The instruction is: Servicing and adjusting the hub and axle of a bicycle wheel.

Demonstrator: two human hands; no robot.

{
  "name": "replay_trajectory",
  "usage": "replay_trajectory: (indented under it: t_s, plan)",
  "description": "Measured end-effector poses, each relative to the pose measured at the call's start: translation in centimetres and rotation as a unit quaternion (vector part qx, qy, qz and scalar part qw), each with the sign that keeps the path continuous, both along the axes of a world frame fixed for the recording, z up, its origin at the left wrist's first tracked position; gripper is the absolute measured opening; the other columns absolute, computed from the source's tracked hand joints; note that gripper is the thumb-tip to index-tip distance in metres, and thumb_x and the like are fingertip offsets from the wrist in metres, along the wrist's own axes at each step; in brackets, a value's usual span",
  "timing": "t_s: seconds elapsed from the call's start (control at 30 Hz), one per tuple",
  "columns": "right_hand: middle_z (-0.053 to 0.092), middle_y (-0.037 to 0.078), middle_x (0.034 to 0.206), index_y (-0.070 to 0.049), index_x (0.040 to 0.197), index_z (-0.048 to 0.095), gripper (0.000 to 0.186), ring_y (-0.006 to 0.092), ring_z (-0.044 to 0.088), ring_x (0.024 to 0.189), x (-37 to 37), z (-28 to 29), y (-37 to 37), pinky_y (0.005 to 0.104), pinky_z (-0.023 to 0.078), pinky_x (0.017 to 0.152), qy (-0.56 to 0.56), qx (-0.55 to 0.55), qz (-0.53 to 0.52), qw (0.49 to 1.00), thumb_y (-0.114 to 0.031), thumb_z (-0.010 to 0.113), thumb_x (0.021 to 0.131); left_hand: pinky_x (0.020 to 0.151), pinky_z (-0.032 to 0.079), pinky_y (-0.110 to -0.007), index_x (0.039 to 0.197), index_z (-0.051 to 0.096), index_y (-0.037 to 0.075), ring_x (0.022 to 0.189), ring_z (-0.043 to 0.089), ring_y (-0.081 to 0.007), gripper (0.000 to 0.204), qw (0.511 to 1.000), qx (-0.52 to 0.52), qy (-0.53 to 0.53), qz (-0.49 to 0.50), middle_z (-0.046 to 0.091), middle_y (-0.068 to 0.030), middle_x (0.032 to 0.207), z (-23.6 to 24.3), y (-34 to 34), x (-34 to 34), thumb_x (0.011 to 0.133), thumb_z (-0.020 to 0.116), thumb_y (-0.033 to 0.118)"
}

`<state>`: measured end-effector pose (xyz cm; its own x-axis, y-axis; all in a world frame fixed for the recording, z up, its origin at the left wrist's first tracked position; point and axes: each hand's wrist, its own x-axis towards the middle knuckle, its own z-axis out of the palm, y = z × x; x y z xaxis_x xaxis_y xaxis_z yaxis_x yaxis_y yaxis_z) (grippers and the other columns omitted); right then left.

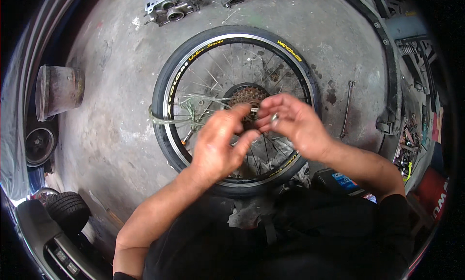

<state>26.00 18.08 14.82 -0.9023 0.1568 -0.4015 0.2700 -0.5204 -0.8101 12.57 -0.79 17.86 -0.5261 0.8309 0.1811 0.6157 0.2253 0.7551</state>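
Note:
A bicycle wheel (163, 130) with a black tyre and silver rim lies flat on the floor before me. At its hub sits a rusty cassette of sprockets (247, 93). My left hand (215, 144) reaches over the hub, thumb and index finger apart, the index fingertip by the metal axle end (254, 110). My right hand (298, 127) is just right of the axle, its fingers curled around a small silver metal piece (275, 117), too small to name. Clear, greenish plastic strips (169, 120) loop over the rim on the left. Both hands partly hide the hub.
A combination wrench (347, 109) lies on the concrete right of the wheel. A dirty bucket (60, 92) stands at the left, above a round black wheel (40, 147). A metal engine part (170, 6) is at the far side. Assorted tools (410, 137) crowd the right edge.

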Motion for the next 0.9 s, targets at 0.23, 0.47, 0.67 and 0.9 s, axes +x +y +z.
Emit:
replay_trajectory:
  t_s: [0.23,0.47,0.67,0.9]
  plan:
    - [0.051,0.017,0.152,-0.008,0.162,0.033,0.077,0.0244,0.049,0.144,2.9,1.5,-3.0,0.0378,0.048,0.113,-0.016,0.007,0.015,1.0,0.019,0.047,0.092,0.081,0.058,-0.045,0.121,0.073,0.003,0.095,0.069,-0.0315,0.043,0.989,-0.027,-0.037,-0.141,0.071,-0.0129,0.102,-1.3,-0.8,2.0,0.082,0.089,0.012]
    - [0.066,0.012,0.125,-0.009,0.156,0.045,0.067,0.0165,0.067,0.108,2.9,-1.4,-2.2,0.0353,0.059,0.089,-0.054,0.129,0.02,0.99,0.002,0.07,0.095,0.081,0.057,-0.043,0.109,0.073,0.002,0.093,0.07,-0.0327,0.032,0.997,-0.002,-0.035,-0.073,0.072,-0.0116,0.1,-1.4,0.3,0.5,0.08,0.078,-0.009]
    - [0.065,0.006,0.104,-0.006,0.148,0.057,0.06,0.0141,0.064,0.088,2.4,-4.8,-1.1,0.0314,0.056,0.078,0.034,0.35,0.037,0.935,-0.003,0.078,0.092,0.087,0.056,-0.042,0.105,0.076,0.005,0.099,0.068,-0.0311,0.029,0.997,-0.027,-0.007,-0.072,0.071,-0.0098,0.103,-3.3,1.4,-0.4,0.078,0.084,-0.002]
    - [0.065,0.008,0.114,-0.01,0.15,0.057,0.063,0.0173,0.066,0.094,2.4,-5.1,-0.3,0.0336,0.058,0.082,0.021,0.352,0.072,0.933,-0.005,0.079,0.091,0.091,0.054,-0.043,0.104,0.077,0.006,0.105,0.065,-0.0314,0.029,0.998,-0.031,-0.004,-0.061,0.068,-0.0106,0.106,-4.1,0.6,-0.6,0.078,0.086,0.0]
